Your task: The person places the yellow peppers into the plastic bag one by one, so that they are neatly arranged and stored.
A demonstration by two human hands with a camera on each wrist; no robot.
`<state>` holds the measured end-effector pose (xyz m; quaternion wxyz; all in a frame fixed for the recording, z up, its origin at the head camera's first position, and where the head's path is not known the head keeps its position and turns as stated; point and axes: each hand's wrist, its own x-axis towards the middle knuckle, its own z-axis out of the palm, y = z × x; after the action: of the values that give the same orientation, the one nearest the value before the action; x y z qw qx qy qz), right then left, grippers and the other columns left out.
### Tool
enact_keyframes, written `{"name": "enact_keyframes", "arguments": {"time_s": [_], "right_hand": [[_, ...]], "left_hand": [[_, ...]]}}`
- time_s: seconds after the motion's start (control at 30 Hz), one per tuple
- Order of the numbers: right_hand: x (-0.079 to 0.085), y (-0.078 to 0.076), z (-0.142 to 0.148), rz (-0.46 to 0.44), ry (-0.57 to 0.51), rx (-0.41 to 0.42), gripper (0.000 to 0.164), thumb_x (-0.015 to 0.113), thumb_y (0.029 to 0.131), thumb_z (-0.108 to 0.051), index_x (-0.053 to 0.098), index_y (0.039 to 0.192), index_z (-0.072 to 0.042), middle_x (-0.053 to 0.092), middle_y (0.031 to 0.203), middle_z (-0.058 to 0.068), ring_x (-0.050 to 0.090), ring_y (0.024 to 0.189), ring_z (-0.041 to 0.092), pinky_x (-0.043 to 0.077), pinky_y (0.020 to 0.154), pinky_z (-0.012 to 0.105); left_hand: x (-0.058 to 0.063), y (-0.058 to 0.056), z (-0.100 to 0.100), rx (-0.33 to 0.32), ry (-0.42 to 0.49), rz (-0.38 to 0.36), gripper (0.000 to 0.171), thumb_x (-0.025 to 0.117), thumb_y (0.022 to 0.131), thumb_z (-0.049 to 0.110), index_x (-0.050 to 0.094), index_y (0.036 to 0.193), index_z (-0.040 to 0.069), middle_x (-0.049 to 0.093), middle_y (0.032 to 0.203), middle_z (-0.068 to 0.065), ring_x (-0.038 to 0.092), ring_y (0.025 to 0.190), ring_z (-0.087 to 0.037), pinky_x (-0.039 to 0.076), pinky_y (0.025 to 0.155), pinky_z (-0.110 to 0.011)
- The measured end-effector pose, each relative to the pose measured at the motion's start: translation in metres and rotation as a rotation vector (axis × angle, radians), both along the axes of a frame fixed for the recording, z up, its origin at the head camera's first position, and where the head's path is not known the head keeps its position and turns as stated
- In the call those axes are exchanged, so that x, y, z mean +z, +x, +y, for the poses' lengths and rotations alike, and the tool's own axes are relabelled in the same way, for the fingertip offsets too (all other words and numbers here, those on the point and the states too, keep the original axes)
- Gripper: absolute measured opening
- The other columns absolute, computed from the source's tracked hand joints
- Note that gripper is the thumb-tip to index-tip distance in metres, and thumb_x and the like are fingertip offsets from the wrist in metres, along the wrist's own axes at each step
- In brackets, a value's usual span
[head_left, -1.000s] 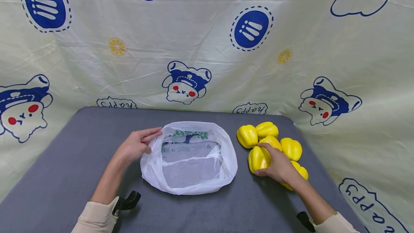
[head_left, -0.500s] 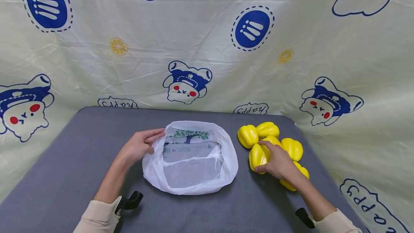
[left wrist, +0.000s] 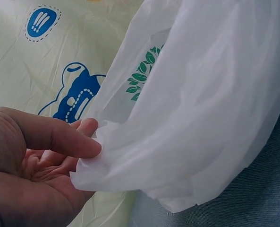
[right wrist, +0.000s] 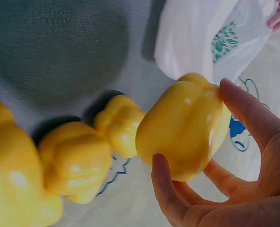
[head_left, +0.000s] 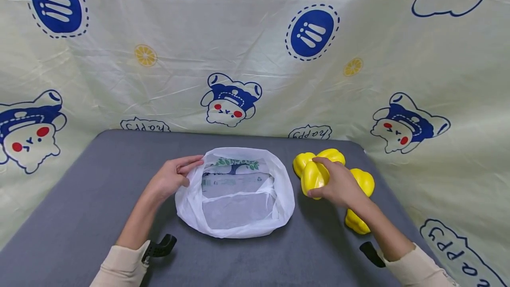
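A white plastic bag [head_left: 284, 194] with a printed green tree stands on the grey table, its mouth spread open. My left hand [head_left: 165, 183] pinches the bag's left rim; the left wrist view shows the thumb and fingers [left wrist: 85, 144] on a fold of the thin film. To the right of the bag, my right hand [head_left: 343, 185] grips a yellow bell pepper [head_left: 312, 180], thumb on one side and fingers on the other. In the right wrist view the held pepper [right wrist: 182, 127] is raised above the others.
Several more yellow bell peppers lie around the right hand, among them a far one [head_left: 334, 156], a right one [head_left: 363, 181] and a near one [head_left: 356, 223]. A patterned cloth [head_left: 255, 48] hangs behind the grey table [head_left: 99, 189].
My right hand has lifted the bell pepper and moved it slightly away from me and to the left. The left hand stays at the bag's rim.
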<state>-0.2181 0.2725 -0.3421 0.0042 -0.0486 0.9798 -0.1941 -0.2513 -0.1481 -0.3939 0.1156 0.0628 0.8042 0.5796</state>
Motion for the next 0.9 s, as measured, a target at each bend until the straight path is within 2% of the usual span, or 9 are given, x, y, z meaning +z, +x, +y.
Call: {"name": "enact_keyframes", "arguments": {"time_s": [0.1, 0.3, 0.5, 0.63, 0.73, 0.83, 0.9], "right_hand": [[0.005, -0.002, -0.008, 0.047, -0.017, 0.013, 0.091, 0.087, 0.070, -0.032, 0.046, 0.149, -0.011, 0.057, 0.134, 0.024, 0.050, 0.114, 0.041, 0.049, 0.086, 0.055], [0.008, -0.007, -0.032, 0.100, -0.051, 0.064, 0.088, 0.087, 0.069, -0.027, 0.050, 0.147, -0.013, 0.059, 0.133, 0.020, 0.053, 0.114, 0.038, 0.052, 0.086, 0.052], [0.009, -0.012, -0.060, 0.090, -0.086, 0.100, 0.087, 0.087, 0.070, -0.025, 0.049, 0.148, -0.016, 0.054, 0.140, 0.020, 0.054, 0.116, 0.037, 0.051, 0.088, 0.051], [0.005, -0.015, -0.078, 0.057, -0.105, 0.130, 0.089, 0.089, 0.069, -0.023, 0.049, 0.149, -0.020, 0.054, 0.141, 0.018, 0.054, 0.114, 0.034, 0.053, 0.089, 0.049], [0.003, -0.018, -0.090, 0.026, -0.115, 0.153, 0.089, 0.090, 0.068, -0.021, 0.050, 0.148, -0.021, 0.053, 0.141, 0.017, 0.054, 0.116, 0.033, 0.054, 0.089, 0.049], [0.001, -0.021, -0.101, 0.004, -0.126, 0.174, 0.090, 0.090, 0.068, -0.020, 0.050, 0.148, -0.022, 0.052, 0.142, 0.017, 0.053, 0.118, 0.034, 0.054, 0.090, 0.050], [0.000, -0.023, -0.107, -0.005, -0.133, 0.182, 0.090, 0.091, 0.068, -0.021, 0.050, 0.148, -0.023, 0.052, 0.142, 0.017, 0.052, 0.118, 0.034, 0.054, 0.090, 0.050]], "left_hand": [[0.000, 0.000, 0.001, 0.000, 0.007, 0.002, 0.076, 0.048, 0.079, -0.020, 0.050, 0.150, 0.009, 0.057, 0.147, -0.009, 0.034, 0.149, -0.024, 0.037, 0.088, -0.034], [-0.001, -0.001, 0.000, 0.000, 0.027, 0.008, 0.077, 0.047, 0.079, -0.020, 0.049, 0.150, 0.009, 0.057, 0.147, -0.010, 0.032, 0.151, -0.025, 0.037, 0.089, -0.034], [-0.005, -0.001, -0.001, -0.021, 0.085, 0.024, 0.079, 0.045, 0.076, -0.022, 0.049, 0.150, 0.005, 0.055, 0.148, -0.015, 0.032, 0.149, -0.024, 0.039, 0.068, -0.025], [-0.005, 0.000, -0.002, -0.031, 0.090, 0.030, 0.077, 0.044, 0.075, -0.022, 0.050, 0.148, 0.003, 0.055, 0.147, -0.017, 0.036, 0.146, -0.024, 0.036, 0.063, -0.026], [-0.004, 0.000, -0.001, -0.029, 0.083, 0.029, 0.076, 0.044, 0.076, -0.022, 0.052, 0.147, 0.003, 0.056, 0.147, -0.017, 0.037, 0.146, -0.024, 0.038, 0.067, -0.026], [-0.004, 0.000, -0.001, -0.027, 0.085, 0.027, 0.075, 0.043, 0.076, -0.021, 0.052, 0.146, 0.003, 0.056, 0.146, -0.018, 0.037, 0.146, -0.024, 0.036, 0.065, -0.027], [-0.004, -0.001, -0.001, -0.027, 0.085, 0.030, 0.074, 0.043, 0.076, -0.021, 0.052, 0.146, 0.003, 0.057, 0.145, -0.018, 0.042, 0.140, -0.024, 0.033, 0.061, -0.026]]}}
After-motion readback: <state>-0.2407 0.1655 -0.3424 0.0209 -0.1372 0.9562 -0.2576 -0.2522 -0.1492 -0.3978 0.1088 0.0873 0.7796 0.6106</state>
